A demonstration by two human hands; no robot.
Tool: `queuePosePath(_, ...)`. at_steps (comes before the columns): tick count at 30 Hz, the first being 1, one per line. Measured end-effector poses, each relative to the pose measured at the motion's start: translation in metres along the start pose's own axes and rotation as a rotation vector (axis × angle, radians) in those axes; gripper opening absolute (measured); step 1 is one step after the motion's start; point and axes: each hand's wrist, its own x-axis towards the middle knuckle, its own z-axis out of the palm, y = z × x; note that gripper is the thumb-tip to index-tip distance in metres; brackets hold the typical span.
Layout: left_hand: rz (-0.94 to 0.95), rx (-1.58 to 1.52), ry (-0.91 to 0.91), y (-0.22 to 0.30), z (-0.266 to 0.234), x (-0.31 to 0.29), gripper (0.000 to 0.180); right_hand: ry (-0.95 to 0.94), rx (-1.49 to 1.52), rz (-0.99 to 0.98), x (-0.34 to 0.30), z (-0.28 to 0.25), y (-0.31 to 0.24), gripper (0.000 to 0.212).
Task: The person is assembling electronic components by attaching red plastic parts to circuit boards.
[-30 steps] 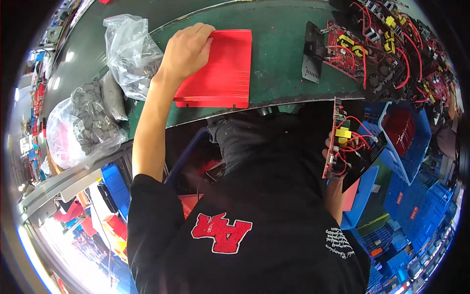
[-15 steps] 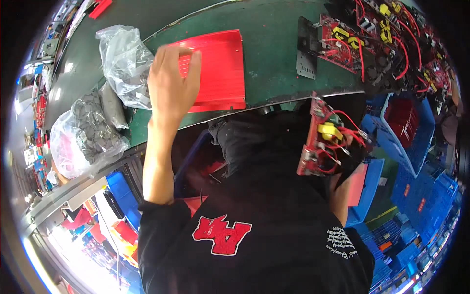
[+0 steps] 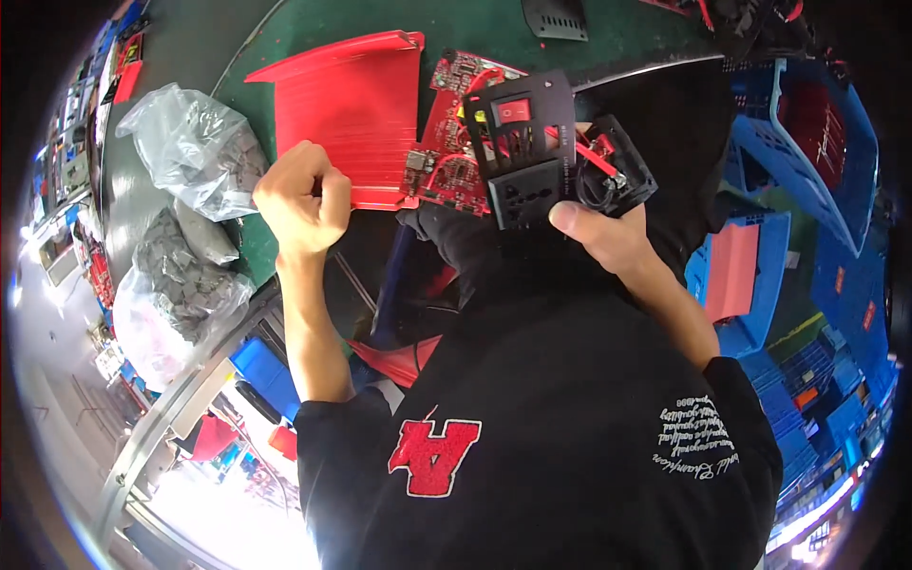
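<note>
Just left of the frame's centre, the left hand (image 3: 296,198) is clenched into a fist, its knuckles at the lower left corner of a flat, ribbed red metal housing (image 3: 356,109) that lies on the green surface (image 3: 237,57); whether the fist pinches the housing's edge cannot be told. Right of centre, the right hand (image 3: 598,233) grips a black plastic panel (image 3: 521,147) bearing a red rocker switch and a socket face, thumb pressed on its lower edge. Joined behind that panel is a red printed circuit board (image 3: 451,152) with red wires, overlapping the housing's right side. Further out, in the upper left, sit clear plastic bags of small grey parts (image 3: 190,161), one above another along the surface's edge. At the far right stand blue plastic crates (image 3: 807,123), one holding a red sheet.
</note>
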Motion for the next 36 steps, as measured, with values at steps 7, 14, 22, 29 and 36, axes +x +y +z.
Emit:
queuePosePath(7, 0.007, 0.003, 0.012, -0.004, 0.003, -0.0041, 0.016, -0.002, -0.04, -0.007, 0.0025, 0.0014, -0.0043, 0.056)
queuePosePath(14, 0.002, -0.008, 0.022, -0.0022, 0.0007, -0.0043, 0.016, 0.005, -0.035, -0.033, 0.0022, -0.002, -0.0022, 0.058)
queuePosePath(22, -0.004, -0.008, 0.028, 0.0003, 0.0029, -0.0035, 0.015, -0.013, -0.095, -0.063, 0.0042, -0.0058, 0.0013, 0.059)
queuePosePath(29, -0.007, -0.003, 0.026, 0.0015, 0.002, -0.0038, 0.016, -0.019, -0.071, -0.052, 0.0029, -0.003, -0.0014, 0.06)
queuePosePath(36, -0.007, -0.004, 0.029, -0.0007, 0.0031, -0.0054, 0.017, -0.005, -0.095, -0.051, 0.0028, -0.0009, 0.0, 0.059)
